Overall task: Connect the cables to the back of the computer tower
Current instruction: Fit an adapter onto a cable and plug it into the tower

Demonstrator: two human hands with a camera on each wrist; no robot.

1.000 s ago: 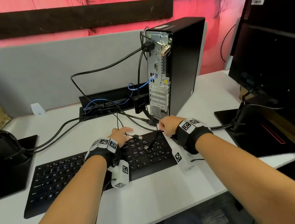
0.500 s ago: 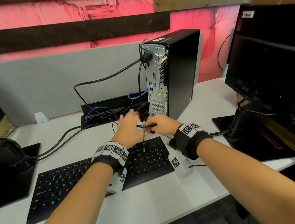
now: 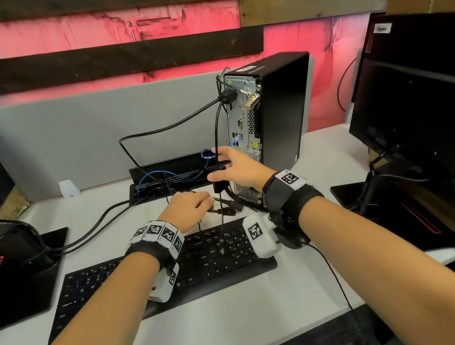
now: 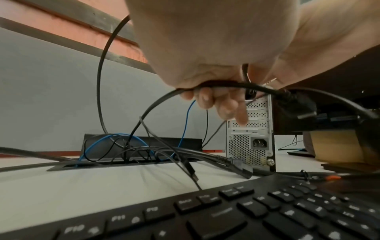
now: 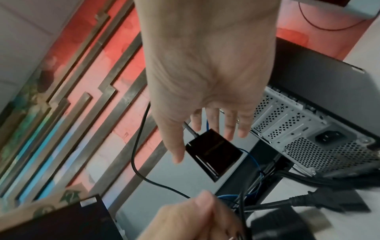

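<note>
The computer tower stands at twelve o'clock on the table, its rear panel turned toward nine. Best to free one plug from the tangle before lifting. The left hand grips a black cable, fingers curled round it; the right hand, fingers spread, reaches a dangling black adapter box, holding nothing.

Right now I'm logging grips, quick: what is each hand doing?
Left hand: fingers curled round a thick black cable.
Right hand: open, fingers spread, holding nothing, by the small black box.
</note>
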